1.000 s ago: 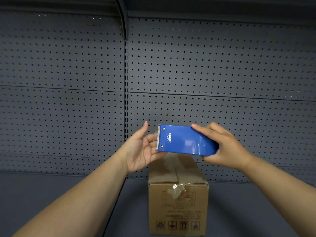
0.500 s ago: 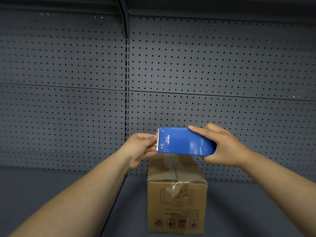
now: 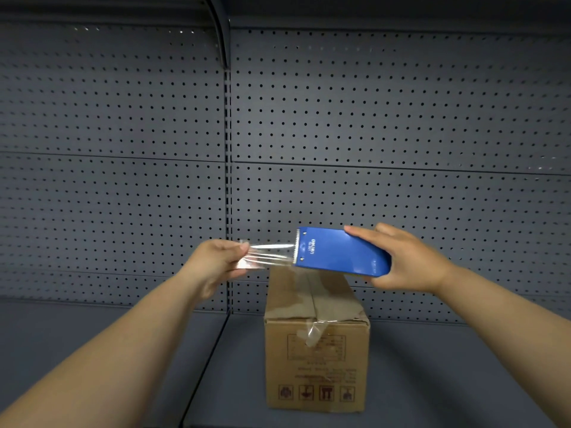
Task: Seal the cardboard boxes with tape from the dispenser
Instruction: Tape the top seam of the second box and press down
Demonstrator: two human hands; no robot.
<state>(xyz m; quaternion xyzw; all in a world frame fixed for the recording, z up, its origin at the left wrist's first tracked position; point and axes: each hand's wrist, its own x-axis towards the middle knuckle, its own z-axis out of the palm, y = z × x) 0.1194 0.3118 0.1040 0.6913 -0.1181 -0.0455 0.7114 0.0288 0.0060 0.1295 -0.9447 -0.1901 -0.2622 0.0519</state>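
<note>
My right hand grips the back end of a blue tape dispenser, held level in the air with its toothed blade pointing left. A strip of clear tape stretches from the blade to my left hand, whose fingers pinch the tape's free end. Below both hands a brown cardboard box stands on the grey shelf, its top flaps folded down. A crumpled scrap of old clear tape hangs over the box's front top edge.
A grey perforated back panel rises behind the box. A vertical slotted post splits the panel. The grey shelf deck extends left and right of the box, with a seam running down left of it.
My left hand closed on the tape end at the blade and pulled it leftward, drawing out a short length of clear tape. The dispenser stayed nearly still in my right hand.
</note>
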